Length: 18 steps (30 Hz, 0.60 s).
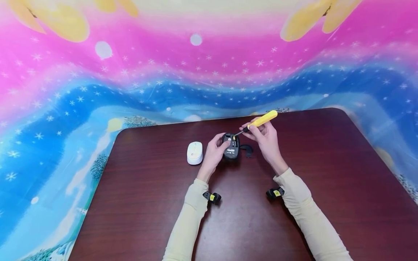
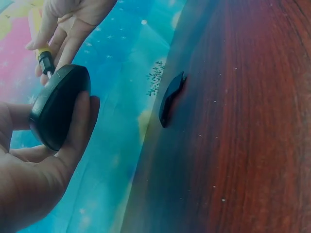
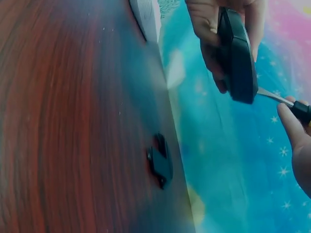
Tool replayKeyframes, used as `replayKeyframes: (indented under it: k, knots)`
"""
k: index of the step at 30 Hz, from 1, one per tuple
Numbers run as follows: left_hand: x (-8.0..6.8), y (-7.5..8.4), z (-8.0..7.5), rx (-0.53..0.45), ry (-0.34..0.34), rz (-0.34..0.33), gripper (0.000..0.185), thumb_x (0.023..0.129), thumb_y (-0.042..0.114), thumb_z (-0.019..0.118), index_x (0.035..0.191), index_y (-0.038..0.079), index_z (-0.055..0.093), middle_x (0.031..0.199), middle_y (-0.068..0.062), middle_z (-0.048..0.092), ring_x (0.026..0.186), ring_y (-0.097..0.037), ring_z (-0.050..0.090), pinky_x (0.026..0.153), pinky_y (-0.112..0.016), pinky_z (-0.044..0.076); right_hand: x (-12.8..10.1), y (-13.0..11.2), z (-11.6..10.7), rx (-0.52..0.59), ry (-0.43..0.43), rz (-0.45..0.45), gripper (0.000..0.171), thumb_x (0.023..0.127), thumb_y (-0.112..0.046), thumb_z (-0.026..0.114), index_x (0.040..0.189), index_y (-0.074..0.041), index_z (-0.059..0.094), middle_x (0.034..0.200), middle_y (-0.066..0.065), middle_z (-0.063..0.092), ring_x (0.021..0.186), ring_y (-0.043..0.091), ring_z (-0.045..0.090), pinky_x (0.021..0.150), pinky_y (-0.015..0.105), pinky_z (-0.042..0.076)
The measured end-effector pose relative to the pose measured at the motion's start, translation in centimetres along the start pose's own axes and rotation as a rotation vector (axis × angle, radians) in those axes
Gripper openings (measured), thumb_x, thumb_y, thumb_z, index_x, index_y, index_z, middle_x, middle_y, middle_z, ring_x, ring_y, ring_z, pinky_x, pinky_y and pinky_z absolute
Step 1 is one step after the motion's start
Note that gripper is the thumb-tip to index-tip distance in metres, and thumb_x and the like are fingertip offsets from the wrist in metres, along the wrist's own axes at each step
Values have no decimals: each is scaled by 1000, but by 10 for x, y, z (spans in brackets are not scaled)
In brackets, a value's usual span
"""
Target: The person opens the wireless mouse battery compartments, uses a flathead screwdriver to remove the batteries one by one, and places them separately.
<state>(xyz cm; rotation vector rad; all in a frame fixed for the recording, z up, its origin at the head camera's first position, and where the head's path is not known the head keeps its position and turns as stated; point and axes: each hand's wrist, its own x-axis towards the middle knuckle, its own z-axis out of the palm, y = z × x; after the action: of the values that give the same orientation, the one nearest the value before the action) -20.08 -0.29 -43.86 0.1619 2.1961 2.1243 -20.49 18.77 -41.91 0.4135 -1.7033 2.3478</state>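
Note:
My left hand [image 1: 212, 154] grips a black computer mouse [image 1: 232, 152], underside up, its battery compartment uncovered and a battery [image 1: 234, 140] showing inside. Thumb and fingers hold the mouse by its sides, raised above the table in the left wrist view. A yellow-handled screwdriver [image 1: 263, 119] is held in my right hand [image 1: 267, 140], slanting down to the left. Its flat metal tip [image 3: 266, 92] meets the mouse at the far end of the compartment. Just right of the mouse, the curved black battery cover [image 1: 247, 149] lies on the table.
A white computer mouse [image 1: 195, 153] stands on the dark red-brown table [image 1: 147, 188], left of my left hand. A colourful patterned cloth [image 1: 183, 94] hangs behind the table's far edge. Black straps with yellow marks sit at both wrists.

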Motion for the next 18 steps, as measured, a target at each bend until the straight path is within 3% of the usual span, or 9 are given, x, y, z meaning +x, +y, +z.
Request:
replayKeyframes:
  k: [6,12,18]
  knots:
    - [-1,3,1,27,8,30,37,100,6,64,136,-2,62,118,-21,70,101,-22,67,87,-31,54,2,0,0,136,73,59,22,106,-5,56,122,6,45,102,14,72,98,25,74,88,41,58]
    - [-2,3,5,180,4,70,39,100,8,65,138,0,61,126,-19,70,117,-27,66,100,-39,53,9,2,-9,318,200,251,15,108,-12,52,116,-1,46,95,12,71,93,24,75,86,39,59]
    - [-2,4,6,215,26,86,38,100,11,67,136,4,62,120,-16,71,112,-26,66,99,-40,53,14,2,-18,411,274,366,15,109,-15,51,115,-2,45,93,13,72,93,24,75,87,38,58]
